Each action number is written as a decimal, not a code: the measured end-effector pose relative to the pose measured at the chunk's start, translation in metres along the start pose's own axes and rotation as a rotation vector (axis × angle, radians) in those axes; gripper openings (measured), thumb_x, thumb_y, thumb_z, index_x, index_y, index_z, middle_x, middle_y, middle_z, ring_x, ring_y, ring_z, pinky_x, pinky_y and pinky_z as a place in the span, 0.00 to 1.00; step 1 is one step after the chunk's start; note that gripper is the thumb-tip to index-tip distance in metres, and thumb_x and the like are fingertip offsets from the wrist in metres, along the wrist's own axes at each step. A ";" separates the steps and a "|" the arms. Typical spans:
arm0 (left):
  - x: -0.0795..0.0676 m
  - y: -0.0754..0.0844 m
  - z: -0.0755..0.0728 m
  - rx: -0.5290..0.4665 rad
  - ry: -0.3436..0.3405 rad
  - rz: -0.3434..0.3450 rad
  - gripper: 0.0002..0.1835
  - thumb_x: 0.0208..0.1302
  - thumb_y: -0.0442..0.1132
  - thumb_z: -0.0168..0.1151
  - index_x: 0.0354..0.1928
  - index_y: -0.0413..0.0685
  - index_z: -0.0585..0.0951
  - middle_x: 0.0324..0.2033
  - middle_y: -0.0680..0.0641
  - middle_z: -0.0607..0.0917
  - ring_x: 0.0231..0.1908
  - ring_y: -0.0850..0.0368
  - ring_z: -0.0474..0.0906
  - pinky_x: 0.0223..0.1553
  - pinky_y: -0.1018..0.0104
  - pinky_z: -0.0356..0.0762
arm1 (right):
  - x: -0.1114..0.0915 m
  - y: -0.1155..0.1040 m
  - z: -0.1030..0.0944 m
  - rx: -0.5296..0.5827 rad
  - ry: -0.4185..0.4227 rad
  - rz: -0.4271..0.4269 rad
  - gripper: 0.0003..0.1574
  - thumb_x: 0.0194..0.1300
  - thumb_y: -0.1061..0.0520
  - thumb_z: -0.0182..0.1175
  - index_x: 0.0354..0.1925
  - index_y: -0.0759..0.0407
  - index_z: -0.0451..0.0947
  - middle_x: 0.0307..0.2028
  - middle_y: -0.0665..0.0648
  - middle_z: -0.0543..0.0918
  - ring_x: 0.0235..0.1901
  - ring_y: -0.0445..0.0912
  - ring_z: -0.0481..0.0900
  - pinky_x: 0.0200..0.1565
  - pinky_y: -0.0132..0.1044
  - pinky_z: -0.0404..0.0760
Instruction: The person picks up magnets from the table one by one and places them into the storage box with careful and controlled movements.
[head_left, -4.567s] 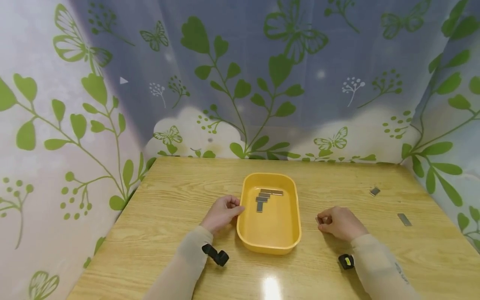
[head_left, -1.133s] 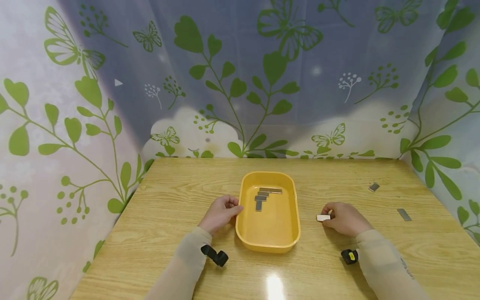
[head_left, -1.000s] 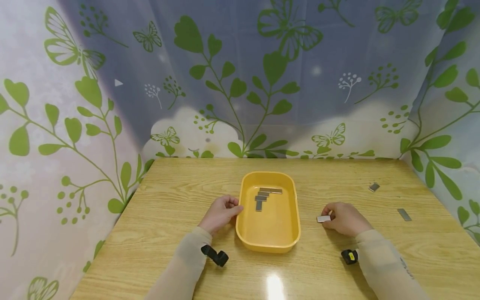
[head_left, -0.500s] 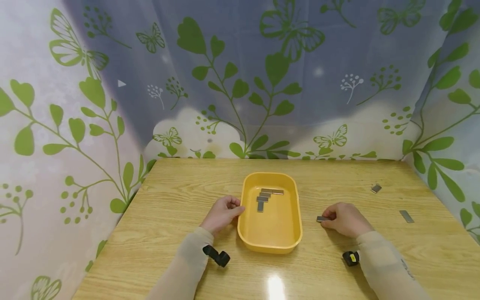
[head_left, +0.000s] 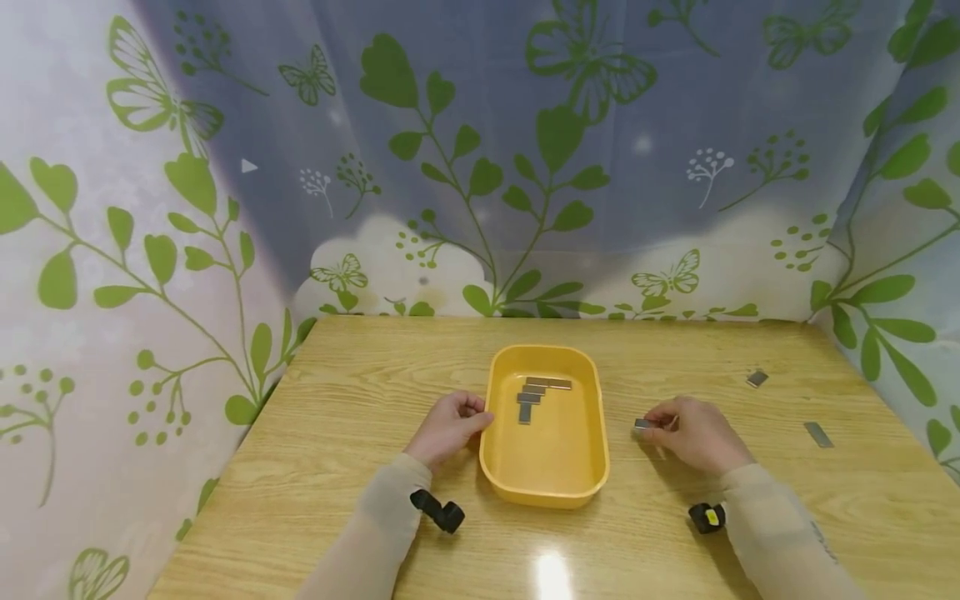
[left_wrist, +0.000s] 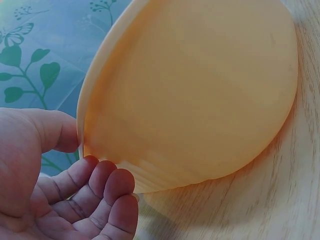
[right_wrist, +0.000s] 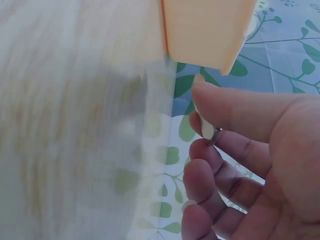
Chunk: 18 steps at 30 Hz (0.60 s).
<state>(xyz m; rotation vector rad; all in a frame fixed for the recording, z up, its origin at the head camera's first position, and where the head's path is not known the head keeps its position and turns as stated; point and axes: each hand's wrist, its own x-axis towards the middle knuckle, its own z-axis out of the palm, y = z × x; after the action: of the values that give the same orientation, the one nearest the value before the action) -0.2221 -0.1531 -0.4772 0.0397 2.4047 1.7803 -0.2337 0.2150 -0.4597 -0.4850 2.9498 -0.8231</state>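
Observation:
A yellow tray (head_left: 543, 500) stands on the table in the head view. My left hand (head_left: 450, 427) grips its left wall; in the left wrist view the thumb and fingertips meet at the tray's rim (left_wrist: 92, 90). To the right of the tray, my right hand (head_left: 693, 433) pinches a small flat grey metal plate (head_left: 643, 423) between thumb and fingers. Seen in the right wrist view, the metal plate (right_wrist: 206, 127) is edge-on and partly hidden by the fingers. Several similar metal plates (head_left: 531, 398) lie in the tray's far half, nearly touching in a stepped row.
Two more metal pieces lie on the wooden table (head_left: 360, 358) at the right: one piece (head_left: 757, 379) farther back, another grey plate (head_left: 818, 434) nearer. A patterned curtain (head_left: 465, 208) rises behind and beside the table.
The plate in my right hand came into view from behind the fingers, showed a pale face a second ago, and now shows grey. That hand has risen slightly. My left hand stays on the tray.

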 end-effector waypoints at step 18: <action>-0.002 0.003 0.000 0.032 0.010 0.006 0.10 0.63 0.38 0.64 0.42 0.40 0.77 0.34 0.45 0.78 0.34 0.55 0.74 0.35 0.64 0.75 | 0.003 -0.032 -0.023 0.001 0.042 -0.077 0.16 0.62 0.45 0.65 0.43 0.53 0.84 0.37 0.49 0.81 0.34 0.45 0.73 0.34 0.40 0.73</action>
<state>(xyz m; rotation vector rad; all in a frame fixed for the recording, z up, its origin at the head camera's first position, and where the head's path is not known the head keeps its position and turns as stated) -0.2205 -0.1528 -0.4739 0.0420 2.4425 1.7486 -0.2299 0.1992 -0.4237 -0.5926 2.9853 -0.8529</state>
